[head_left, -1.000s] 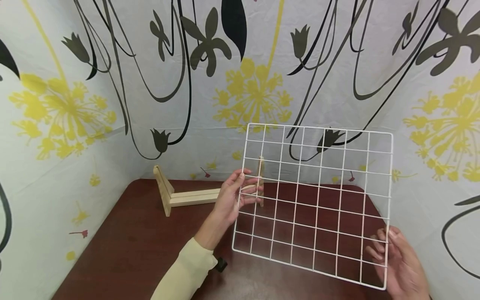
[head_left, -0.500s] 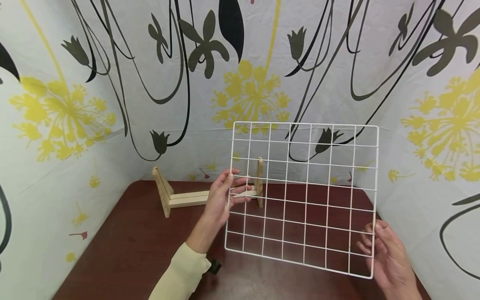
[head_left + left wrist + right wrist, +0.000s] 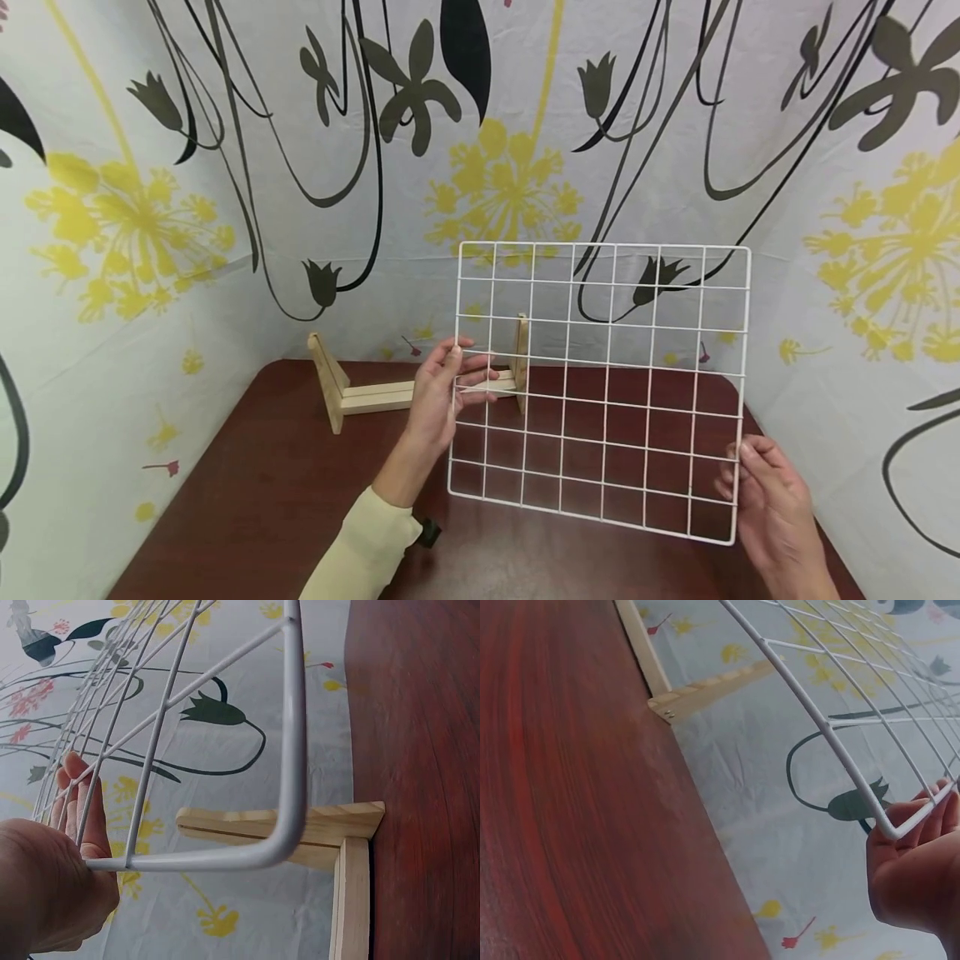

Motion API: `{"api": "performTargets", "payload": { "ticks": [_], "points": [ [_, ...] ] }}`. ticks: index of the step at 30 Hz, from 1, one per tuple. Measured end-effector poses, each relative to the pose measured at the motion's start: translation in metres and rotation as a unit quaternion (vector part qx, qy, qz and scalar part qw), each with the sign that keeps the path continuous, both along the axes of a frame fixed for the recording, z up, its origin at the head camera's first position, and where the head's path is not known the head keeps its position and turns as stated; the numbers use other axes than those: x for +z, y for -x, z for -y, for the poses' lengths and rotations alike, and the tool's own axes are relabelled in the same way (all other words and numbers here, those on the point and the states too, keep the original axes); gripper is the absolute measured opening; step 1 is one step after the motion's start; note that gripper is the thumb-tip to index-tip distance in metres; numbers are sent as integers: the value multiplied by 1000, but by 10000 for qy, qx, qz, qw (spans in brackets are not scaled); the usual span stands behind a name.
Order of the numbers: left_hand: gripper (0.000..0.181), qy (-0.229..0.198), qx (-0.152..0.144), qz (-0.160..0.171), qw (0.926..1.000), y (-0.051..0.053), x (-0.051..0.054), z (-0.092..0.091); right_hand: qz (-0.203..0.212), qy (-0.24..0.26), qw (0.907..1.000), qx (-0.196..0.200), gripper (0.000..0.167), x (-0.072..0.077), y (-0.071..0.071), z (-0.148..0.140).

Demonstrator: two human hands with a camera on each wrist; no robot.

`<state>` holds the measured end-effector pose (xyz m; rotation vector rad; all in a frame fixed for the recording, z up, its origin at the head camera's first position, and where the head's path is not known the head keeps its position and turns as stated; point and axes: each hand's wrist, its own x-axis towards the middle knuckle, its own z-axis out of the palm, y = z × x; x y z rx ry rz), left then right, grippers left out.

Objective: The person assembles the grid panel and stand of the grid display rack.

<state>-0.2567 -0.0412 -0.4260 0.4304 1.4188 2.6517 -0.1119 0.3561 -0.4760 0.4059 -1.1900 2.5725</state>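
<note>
White wire grid (image 3: 606,402): It is up in the air between the two hands, above the brown surface (image 3: 300,483), and stands almost straight up. In the head view, it crosses in front of the right end of the wooden stand (image 3: 378,402).
Left hand (image 3: 435,396): Its thumb and fingers pinch the left edge, near the middle. Some fingers reach behind the wires.
Right hand (image 3: 776,500): It pinches the right edge, lower down, near the bottom corner.
Wooden stand: It sits at the back of the surface, near the flowery cloth (image 3: 405,287). It looks like neither hand touches it.
Holding step: This looks like the holding-up part, with the grid not set down on anything.
Next grid move: It seems to call for both hands working together, because the grid is wide. If one side dips, it could tip or bump the stand.
</note>
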Motion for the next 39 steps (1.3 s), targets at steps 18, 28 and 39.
{"api": "performTargets", "payload": {
  "ticks": [18, 28, 39],
  "points": [
    [25, 75, 292, -301, 9991, 2, -3, 5, 699, -686, 9719, -2142, 15, 8, 5, 25],
    [23, 70, 303, -319, 9990, 1, -2, 5, -144, -1719, 8998, -4007, 45, 17, 9, 38],
    [20, 44, 336, -416, 9986, 3, 2, 3, -1821, -3360, 7860, -4859, 61, 70, 9, 91]
  ]
}}
